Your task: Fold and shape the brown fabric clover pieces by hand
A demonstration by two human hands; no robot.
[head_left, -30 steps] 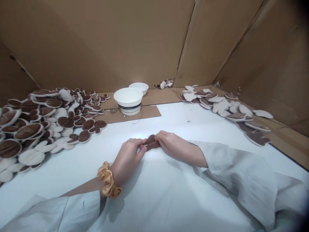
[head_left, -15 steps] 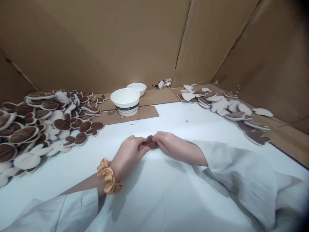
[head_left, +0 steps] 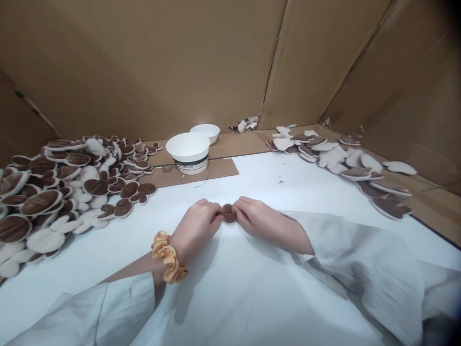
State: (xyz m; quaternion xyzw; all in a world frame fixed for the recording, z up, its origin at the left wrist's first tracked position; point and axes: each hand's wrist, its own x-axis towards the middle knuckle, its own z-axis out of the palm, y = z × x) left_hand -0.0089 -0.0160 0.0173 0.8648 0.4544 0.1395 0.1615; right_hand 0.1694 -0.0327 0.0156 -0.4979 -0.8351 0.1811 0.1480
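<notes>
Between my two hands is a small brown fabric piece point(head_left: 229, 215) with a pale edge, held low over the white surface. My left hand point(head_left: 201, 222), with an orange scrunchie point(head_left: 168, 257) at its wrist, pinches the piece's left side between thumb and fingers. From the other side my right hand point(head_left: 257, 218) grips its right edge, fingers closed. The fingers hide both ends of the piece, so its full outline does not show. Whether a needle or thread is in the fingers cannot be made out.
A heap of brown-and-white fabric pieces point(head_left: 39, 202) lies at the left. More such pieces point(head_left: 333, 156) spread along the right. A white bowl point(head_left: 188, 145) wound with dark thread stands before a second bowl point(head_left: 207, 130) on cardboard point(head_left: 223, 166). Cardboard walls point(head_left: 162, 62) rise behind.
My left thumb and fingers have drawn closer together at the piece's left edge, showing more of its brown face. Both hands keep hold, and the view has shifted slightly.
</notes>
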